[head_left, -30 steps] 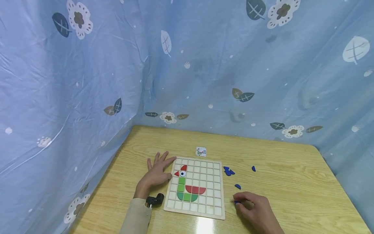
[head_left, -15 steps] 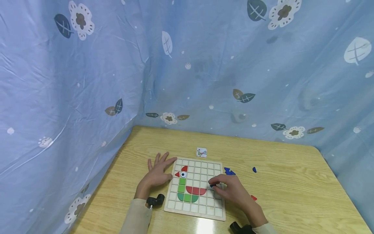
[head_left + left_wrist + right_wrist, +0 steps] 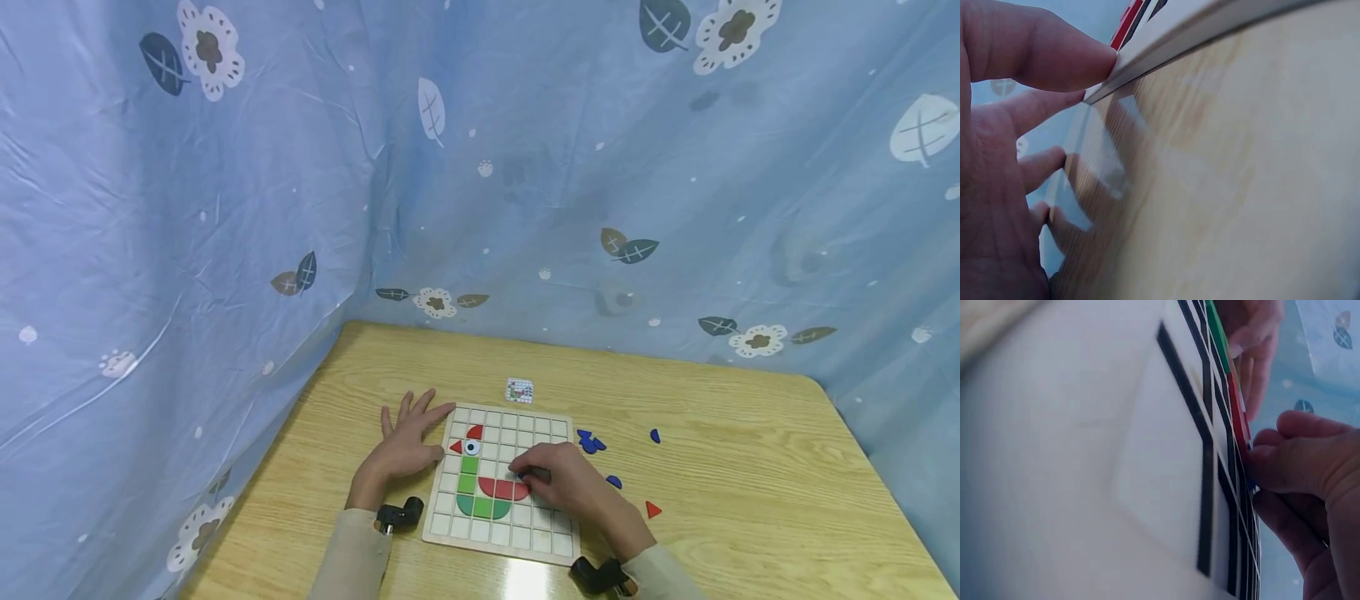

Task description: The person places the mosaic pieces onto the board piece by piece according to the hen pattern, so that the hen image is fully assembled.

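The left hand (image 3: 405, 446) is spreading its fingers and touching the board (image 3: 517, 425), while the right hand (image 3: 564, 478) is pinching a blue piece (image 3: 521, 476) near the red pieces (image 3: 501, 488)

Left hand (image 3: 403, 448): fingers (image 3: 1044, 169) spread wide. Right hand (image 3: 566, 477): fingers curled, pinching against thumb (image 3: 1294, 464).

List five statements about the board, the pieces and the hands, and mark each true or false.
1. The right hand pinches a blue piece. True.
2. The left hand lies on the picture card. False: it touches the left edge of the board.
3. The picture card lies beyond the board's far edge. True.
4. The loose red triangle lies left of the board. False: it lies to the right.
5. Green pieces lie on the board. True.
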